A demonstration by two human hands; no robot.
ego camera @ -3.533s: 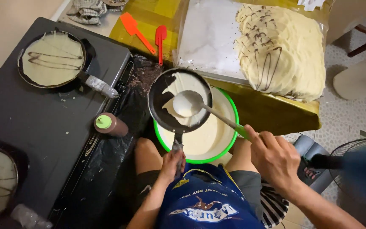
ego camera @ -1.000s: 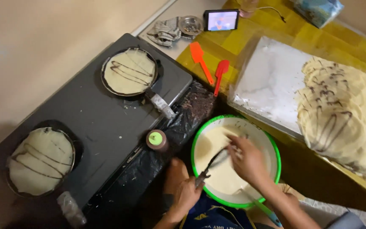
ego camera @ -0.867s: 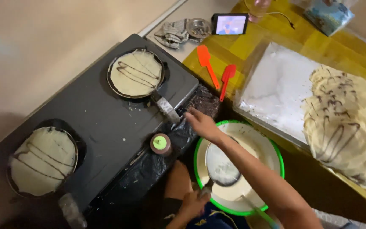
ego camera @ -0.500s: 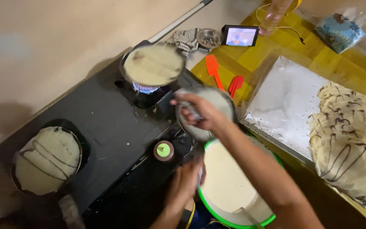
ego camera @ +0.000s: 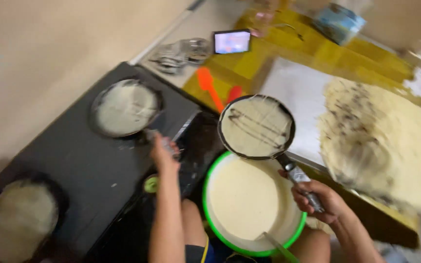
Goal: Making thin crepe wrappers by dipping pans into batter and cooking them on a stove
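Note:
My right hand [ego camera: 317, 200] grips the handle of a small black pan [ego camera: 257, 126] that holds a cooked crepe with dark stripes, lifted above the far rim of the green bowl [ego camera: 209, 170] of pale batter. My left hand [ego camera: 162, 150] is closed on the handle of a second pan [ego camera: 125, 108] with pale batter, which sits on the black stove [ego camera: 74, 165]. A ladle handle [ego camera: 278, 246] sticks out of the bowl near its front edge.
A third pan [ego camera: 15, 221] with a crepe sits at the stove's near left. A stack of striped crepes [ego camera: 381, 141] lies on a white sheet [ego camera: 293, 92] at the right. Two orange spatulas [ego camera: 208, 86], a small green-capped bottle [ego camera: 150, 184] and a lit phone [ego camera: 232, 41] are around.
The striped crepe pan left the stove and now hangs in my right hand over the bowl. A freshly battered pan sits on the far burner, held by my left hand.

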